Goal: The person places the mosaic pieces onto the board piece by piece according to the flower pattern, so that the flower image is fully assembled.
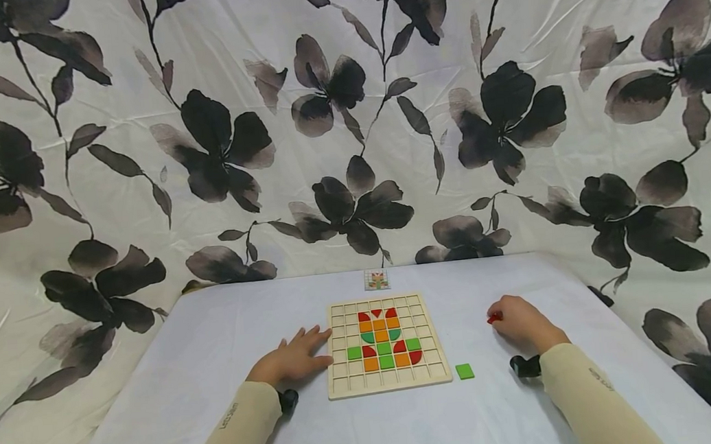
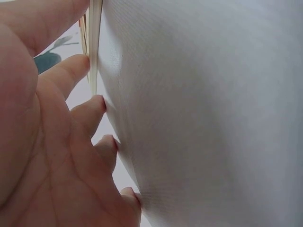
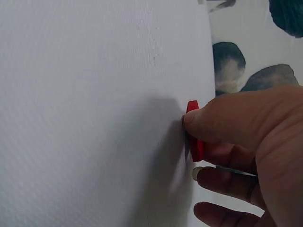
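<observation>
A square wooden grid board [image 1: 345,324] lies on the table, with red, orange and green tiles forming a pattern in its middle cells. At its left edge rests my left hand [image 1: 293,358], fingers spread; in the left wrist view the thumb and index finger are at the board's side [image 2: 94,42] and the other fingertips touch the cloth. Right of the board, my right hand [image 1: 524,325] pinches a small red tile [image 3: 193,137] between thumb and fingers, close to the cloth. The tile's full shape is partly hidden by the thumb.
A loose green square tile [image 1: 464,371] lies just off the board's lower right corner. Behind the board stands or lies a small pattern card [image 1: 376,280]. White cloth covers the table [image 1: 215,342], and a floral curtain [image 1: 428,196] hangs beyond its back edge.
</observation>
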Tool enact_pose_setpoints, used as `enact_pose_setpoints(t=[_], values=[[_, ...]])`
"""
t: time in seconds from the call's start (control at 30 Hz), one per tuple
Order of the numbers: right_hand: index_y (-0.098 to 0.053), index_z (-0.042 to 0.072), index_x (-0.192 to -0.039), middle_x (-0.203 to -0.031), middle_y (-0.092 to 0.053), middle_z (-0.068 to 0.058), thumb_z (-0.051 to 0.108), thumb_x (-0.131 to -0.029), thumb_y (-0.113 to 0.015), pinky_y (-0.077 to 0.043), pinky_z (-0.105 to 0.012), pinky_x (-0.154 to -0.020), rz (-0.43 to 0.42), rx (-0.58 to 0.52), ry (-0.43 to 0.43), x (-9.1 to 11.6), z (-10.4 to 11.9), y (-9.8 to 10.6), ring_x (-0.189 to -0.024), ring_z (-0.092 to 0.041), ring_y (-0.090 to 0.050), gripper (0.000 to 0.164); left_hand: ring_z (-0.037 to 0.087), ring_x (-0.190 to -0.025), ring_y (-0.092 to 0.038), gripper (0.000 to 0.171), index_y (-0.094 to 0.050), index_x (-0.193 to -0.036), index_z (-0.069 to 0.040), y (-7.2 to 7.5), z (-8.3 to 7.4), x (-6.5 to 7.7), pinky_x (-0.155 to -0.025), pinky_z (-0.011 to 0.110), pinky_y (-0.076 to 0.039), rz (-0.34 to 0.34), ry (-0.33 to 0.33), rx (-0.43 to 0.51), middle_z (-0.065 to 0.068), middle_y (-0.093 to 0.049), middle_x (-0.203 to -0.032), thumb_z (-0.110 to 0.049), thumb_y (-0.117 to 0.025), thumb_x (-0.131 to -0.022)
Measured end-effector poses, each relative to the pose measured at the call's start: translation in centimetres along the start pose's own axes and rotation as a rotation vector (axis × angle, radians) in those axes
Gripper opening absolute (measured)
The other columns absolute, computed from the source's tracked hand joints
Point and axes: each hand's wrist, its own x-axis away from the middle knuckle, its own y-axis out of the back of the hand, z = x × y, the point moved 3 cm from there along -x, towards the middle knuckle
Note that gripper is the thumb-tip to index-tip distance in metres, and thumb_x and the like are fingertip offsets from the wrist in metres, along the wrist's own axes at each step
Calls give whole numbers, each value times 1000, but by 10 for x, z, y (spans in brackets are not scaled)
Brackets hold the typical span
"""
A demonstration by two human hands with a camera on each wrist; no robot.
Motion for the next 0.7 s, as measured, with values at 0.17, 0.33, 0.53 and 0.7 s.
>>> enact_pose_setpoints(t=[0.17, 0.33, 0.53, 0.7], values=[[-72, 5, -102, -94, -65, -6, 14, -85, -69, -52, -47, -86, -34, -32, 25, 1, 11, -2, -86, -21, -57, 20, 41, -149, -15, 70, -36, -151, -22, 1, -1, 0, -114, 69, -8, 3, 8, 0, 12, -27, -160, -50, -59, -91], [-73, 10, -96, -87, -65, -1, 22, -85, -72, -52, -39, -78, -48, -56, 15, -2, 30, -8, -79, -18, -55, 17, 42, -149, -15, 70, -35, -151, -22, 2, -1, 1, -114, 69, -8, 5, 11, -8, 12, -27, -160, -51, -58, -91], [-73, 13, -94, -83, -62, 3, 20, -83, -73, -49, -33, -73, -59, -82, 76, -2, 67, -17, -76, -15, -53, 13, 42, -148, -15, 70, -36, -151, -21, 2, -2, 2, -114, 69, -8, 2, 10, -10, 12, -27, -160, -51, -58, -91], [-73, 20, -90, -89, -61, 7, 21, -81, -75, -50, -35, -86, -72, -81, 142, -1, 96, -26, -84, -13, -52, 9, 42, -148, -15, 71, -36, -151, -21, 1, -1, 2, -114, 69, -8, 1, 12, -3, 12, -28, -160, -51, -59, -91]])
